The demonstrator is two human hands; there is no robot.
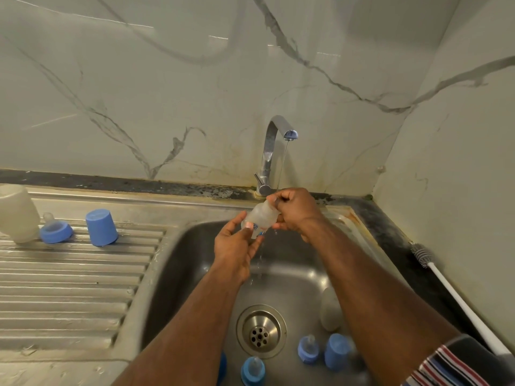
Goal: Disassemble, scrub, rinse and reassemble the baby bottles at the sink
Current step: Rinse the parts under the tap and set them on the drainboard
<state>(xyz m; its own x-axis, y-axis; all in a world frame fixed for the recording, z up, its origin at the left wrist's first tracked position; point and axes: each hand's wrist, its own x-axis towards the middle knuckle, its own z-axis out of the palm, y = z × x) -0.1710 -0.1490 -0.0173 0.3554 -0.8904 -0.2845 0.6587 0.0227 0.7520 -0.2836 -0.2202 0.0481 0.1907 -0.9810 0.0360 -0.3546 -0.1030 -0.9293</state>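
Observation:
A clear baby bottle [260,215] is held tilted over the sink basin [195,252], under a thin stream from the tap [274,151]. My left hand [237,249] grips its lower end. My right hand [295,211] curls round its upper end, hiding the mouth. Water drips from the bottle. In the basin lie another clear bottle [330,309], two blue nipple rings [308,349] [253,370] and a blue cap [338,351]. On the drainboard [69,288] stand a clear bottle [16,215], a blue nipple ring [55,229] and a blue cap [101,227].
A white-handled bottle brush [457,299] lies on the dark counter right of the sink, by the side wall. The drain [260,331] sits in the middle of the basin. A marble-patterned wall backs the sink. A striped cloth [457,366] shows at the bottom right.

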